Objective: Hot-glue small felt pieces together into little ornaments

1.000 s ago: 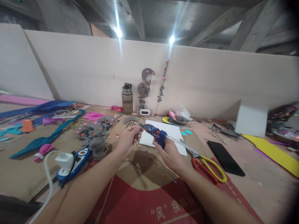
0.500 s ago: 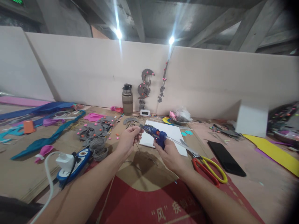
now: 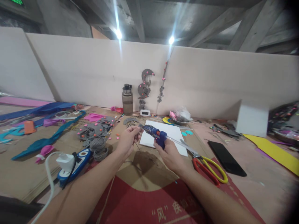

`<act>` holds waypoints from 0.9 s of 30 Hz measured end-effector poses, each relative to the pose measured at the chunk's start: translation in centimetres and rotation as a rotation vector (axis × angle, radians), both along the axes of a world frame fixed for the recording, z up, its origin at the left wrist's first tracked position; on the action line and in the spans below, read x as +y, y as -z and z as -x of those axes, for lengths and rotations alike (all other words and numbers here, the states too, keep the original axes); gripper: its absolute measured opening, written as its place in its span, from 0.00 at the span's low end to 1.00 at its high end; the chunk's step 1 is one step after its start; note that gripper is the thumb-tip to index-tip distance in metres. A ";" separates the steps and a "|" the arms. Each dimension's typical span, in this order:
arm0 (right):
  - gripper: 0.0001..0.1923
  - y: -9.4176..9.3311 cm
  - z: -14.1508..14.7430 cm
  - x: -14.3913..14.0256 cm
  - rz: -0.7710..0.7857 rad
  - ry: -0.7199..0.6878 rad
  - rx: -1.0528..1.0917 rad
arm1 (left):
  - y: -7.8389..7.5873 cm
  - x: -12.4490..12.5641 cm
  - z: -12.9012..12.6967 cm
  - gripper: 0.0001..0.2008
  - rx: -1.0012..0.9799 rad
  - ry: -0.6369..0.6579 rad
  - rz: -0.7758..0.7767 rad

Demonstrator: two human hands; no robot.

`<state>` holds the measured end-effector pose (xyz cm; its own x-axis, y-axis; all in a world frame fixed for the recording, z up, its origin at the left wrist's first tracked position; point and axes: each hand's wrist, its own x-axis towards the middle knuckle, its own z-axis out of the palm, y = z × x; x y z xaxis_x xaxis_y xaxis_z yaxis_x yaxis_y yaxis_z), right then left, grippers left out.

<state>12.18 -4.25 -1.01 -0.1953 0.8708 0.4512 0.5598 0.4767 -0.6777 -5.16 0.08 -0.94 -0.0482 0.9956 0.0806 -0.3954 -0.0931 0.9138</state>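
Note:
My right hand grips a blue hot glue gun, with a clear glue stick jutting from its back end. The gun's nozzle points left, up against the fingertips of my left hand. Those fingers are pinched round a small grey piece that I cannot clearly make out; a thin grey cord hangs below them. Both hands are over the cardboard, at the left edge of a white board. Left of them lie grey felt pieces with pink and orange dots and a ball of grey yarn.
Scissors with red and yellow handles and a black phone lie at the right. A blue power strip with a white plug is at the left. A water bottle stands by the back wall, near a small white clock.

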 end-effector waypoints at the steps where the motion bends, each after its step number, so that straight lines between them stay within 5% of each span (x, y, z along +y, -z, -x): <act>1: 0.11 0.0 0.0 0.0 0.004 0.000 0.003 | 0.0 0.0 0.0 0.15 -0.002 -0.004 0.002; 6: 0.10 -0.2 0.1 -0.1 0.071 -0.007 0.092 | 0.1 0.4 0.2 0.15 -0.031 0.013 0.026; 11: 0.10 -0.4 -0.3 0.5 0.267 -0.089 0.430 | 0.8 1.2 0.7 0.12 -0.114 0.036 0.064; 15: 0.11 0.7 -1.5 2.5 0.444 0.019 0.641 | 1.2 1.2 0.6 0.12 -0.113 0.062 0.086; 22: 0.07 2.0 -3.1 4.7 0.653 0.203 0.251 | 0.9 -0.2 -0.8 0.10 0.086 0.028 -0.029; 24: 0.10 1.8 -3.4 4.5 0.523 0.308 0.082 | 0.6 -0.7 -1.2 0.09 0.152 -0.004 -0.059; 27: 0.12 1.1 -3.5 3.7 0.117 0.529 -0.327 | 0.2 -1.2 -1.5 0.10 0.227 -0.015 -0.087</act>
<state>15.69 -0.57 -2.12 0.1637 0.9270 0.3373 0.8864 0.0118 -0.4628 -3.62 -1.12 -1.18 -0.0335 0.9838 0.1761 -0.1792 -0.1792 0.9674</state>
